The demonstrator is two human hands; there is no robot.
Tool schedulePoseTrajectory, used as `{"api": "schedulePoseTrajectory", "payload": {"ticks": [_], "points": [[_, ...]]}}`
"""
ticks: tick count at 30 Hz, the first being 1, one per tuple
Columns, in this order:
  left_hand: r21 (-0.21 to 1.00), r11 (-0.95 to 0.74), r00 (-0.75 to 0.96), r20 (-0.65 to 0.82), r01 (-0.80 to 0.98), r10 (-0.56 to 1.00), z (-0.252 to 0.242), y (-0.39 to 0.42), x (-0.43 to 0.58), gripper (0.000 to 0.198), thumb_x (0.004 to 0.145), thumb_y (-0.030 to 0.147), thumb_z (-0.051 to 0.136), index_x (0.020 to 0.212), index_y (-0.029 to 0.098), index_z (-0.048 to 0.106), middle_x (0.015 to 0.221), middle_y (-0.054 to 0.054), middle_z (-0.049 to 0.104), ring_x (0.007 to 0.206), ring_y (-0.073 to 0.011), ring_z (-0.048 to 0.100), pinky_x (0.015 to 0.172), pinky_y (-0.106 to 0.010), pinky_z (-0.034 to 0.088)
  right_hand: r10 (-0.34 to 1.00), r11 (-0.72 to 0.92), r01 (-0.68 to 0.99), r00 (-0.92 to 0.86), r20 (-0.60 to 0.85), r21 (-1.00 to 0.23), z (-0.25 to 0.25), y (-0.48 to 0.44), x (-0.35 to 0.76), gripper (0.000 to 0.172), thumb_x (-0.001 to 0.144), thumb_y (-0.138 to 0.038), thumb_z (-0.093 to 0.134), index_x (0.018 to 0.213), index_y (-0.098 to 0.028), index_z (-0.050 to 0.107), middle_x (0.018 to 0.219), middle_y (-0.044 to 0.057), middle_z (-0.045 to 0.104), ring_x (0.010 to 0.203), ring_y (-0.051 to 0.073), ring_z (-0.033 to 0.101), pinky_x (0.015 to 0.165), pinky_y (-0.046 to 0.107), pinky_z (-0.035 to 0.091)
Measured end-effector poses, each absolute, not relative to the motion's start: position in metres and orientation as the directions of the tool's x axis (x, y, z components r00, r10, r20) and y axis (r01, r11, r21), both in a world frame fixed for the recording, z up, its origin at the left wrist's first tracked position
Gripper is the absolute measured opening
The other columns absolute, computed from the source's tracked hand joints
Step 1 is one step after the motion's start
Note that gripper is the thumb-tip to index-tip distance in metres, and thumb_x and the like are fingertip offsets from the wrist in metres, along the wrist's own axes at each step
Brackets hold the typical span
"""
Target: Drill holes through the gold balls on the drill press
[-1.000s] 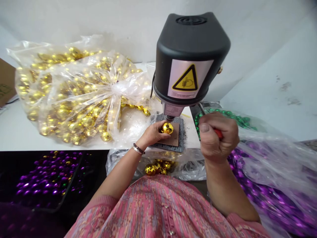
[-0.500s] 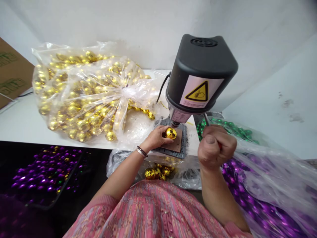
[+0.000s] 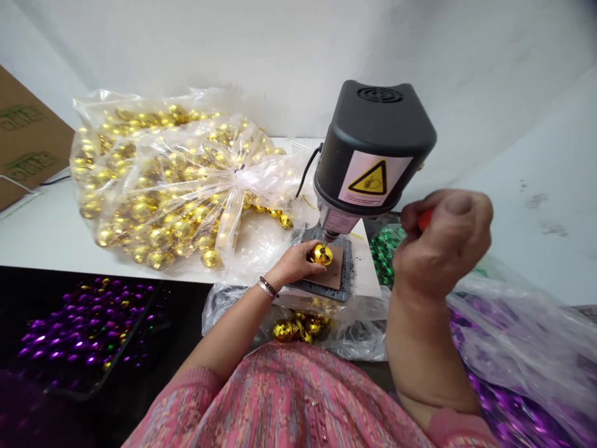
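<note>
My left hand [image 3: 298, 261] pinches a shiny gold faceted ball [image 3: 321, 254] on a brown board [image 3: 332, 274], directly under the chuck of a black drill press [image 3: 373, 149]. A thin bit reaches down to the top of the ball; how deep it goes cannot be told. The board rests on the machine's grey base [image 3: 346, 287]. My right hand [image 3: 441, 239] is closed around the red-tipped lever handle [image 3: 425, 219] at the machine's right side. Most of the handle is hidden by the fingers.
A big clear bag of gold balls [image 3: 158, 186] lies on the white table [image 3: 28, 242]. Several gold balls [image 3: 291, 328] sit in plastic before me. Purple beads [image 3: 84, 330] are at lower left. Green beads [image 3: 383, 255] and bagged purple beads [image 3: 513, 404] are at right. A cardboard box [image 3: 28, 137] stands far left.
My right hand has swung the lever up and to the right. The left hand keeps the gold ball under the bit. The view has shifted slightly.
</note>
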State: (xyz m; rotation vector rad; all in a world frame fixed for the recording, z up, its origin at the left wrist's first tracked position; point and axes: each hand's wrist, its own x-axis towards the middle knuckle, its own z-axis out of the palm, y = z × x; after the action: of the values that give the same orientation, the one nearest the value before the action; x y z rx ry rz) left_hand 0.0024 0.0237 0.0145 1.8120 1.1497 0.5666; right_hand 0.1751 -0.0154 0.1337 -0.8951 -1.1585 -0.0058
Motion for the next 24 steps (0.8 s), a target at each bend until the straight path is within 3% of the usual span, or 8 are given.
{"api": "schedulePoseTrajectory", "payload": {"ticks": [3,7,9,12,15,21,24], "points": [[0.876,-0.177,0.487,-0.074,0.449,0.87,0.019,0.017,-0.008,0.059,0.07,0.025,0.078,0.127,0.018,0.064,0.107,-0.002,0.072,0.096,-0.0199,0.066,0.087,-0.029,0.051,0.511,0.625,0.329,0.512,0.69,-0.708,0.152,-0.007,0.173,0.042,0.093,-0.055,0.047,0.073,-0.018,0.048,0.054,-0.006,0.043,0.049,0.005,0.047,0.052,0.023,0.038],[0.868,-0.267,0.604,-0.046,0.419,0.796,0.027,0.008,-0.044,0.07,0.062,0.029,0.086,0.129,0.023,0.067,0.12,-0.006,0.071,0.102,-0.021,0.065,0.093,-0.032,0.051,0.52,0.603,0.34,0.519,0.678,-0.722,0.153,-0.006,0.173,0.045,0.09,-0.062,0.047,0.075,-0.019,0.048,0.056,-0.006,0.046,0.051,0.006,0.05,0.053,0.024,0.039],[0.866,-0.258,0.594,-0.054,0.428,0.803,0.03,0.011,-0.062,0.069,0.064,0.036,0.086,0.13,0.024,0.068,0.121,-0.007,0.071,0.096,-0.0195,0.065,0.089,-0.032,0.052,0.525,0.587,0.342,0.529,0.667,-0.734,0.15,-0.007,0.173,0.048,0.089,-0.064,0.048,0.074,-0.019,0.048,0.055,-0.006,0.046,0.05,0.007,0.05,0.052,0.024,0.038],[0.863,-0.145,0.356,-0.042,0.484,0.933,0.029,0.03,-0.074,0.049,0.083,0.04,0.069,0.127,0.02,0.069,0.114,-0.008,0.075,0.09,-0.0179,0.066,0.083,-0.03,0.053,0.53,0.567,0.326,0.559,0.638,-0.756,0.149,-0.008,0.173,0.05,0.085,-0.068,0.051,0.074,-0.019,0.051,0.054,-0.006,0.045,0.048,0.007,0.049,0.049,0.025,0.035],[0.79,0.085,-0.007,-0.102,0.607,0.995,0.024,0.065,-0.069,0.041,0.091,0.028,0.052,0.126,0.014,0.069,0.115,-0.012,0.075,0.086,-0.0179,0.068,0.079,-0.029,0.053,0.512,0.576,0.321,0.575,0.638,-0.752,0.148,-0.008,0.174,0.05,0.083,-0.069,0.054,0.073,-0.019,0.054,0.055,-0.005,0.046,0.047,0.009,0.048,0.047,0.027,0.035],[0.709,0.151,-0.086,-0.128,0.689,0.988,0.012,0.114,-0.038,0.026,0.083,0.029,0.061,0.095,0.011,0.076,0.098,-0.017,0.077,0.09,-0.027,0.069,0.076,-0.033,0.05,0.501,0.547,0.379,0.566,0.655,-0.746,0.139,-0.01,0.18,0.047,0.083,-0.067,0.053,0.073,-0.022,0.061,0.054,-0.002,0.05,0.047,0.012,0.049,0.048,0.033,0.039],[0.688,0.163,-0.094,-0.137,0.707,0.986,0.005,0.117,-0.028,0.021,0.079,0.027,0.064,0.09,0.012,0.075,0.095,-0.019,0.077,0.086,-0.0278,0.069,0.071,-0.033,0.048,0.478,0.526,0.403,0.588,0.652,-0.749,0.134,-0.01,0.181,0.047,0.083,-0.066,0.052,0.069,-0.023,0.063,0.053,0.0,0.051,0.048,0.015,0.051,0.048,0.035,0.038]]}}
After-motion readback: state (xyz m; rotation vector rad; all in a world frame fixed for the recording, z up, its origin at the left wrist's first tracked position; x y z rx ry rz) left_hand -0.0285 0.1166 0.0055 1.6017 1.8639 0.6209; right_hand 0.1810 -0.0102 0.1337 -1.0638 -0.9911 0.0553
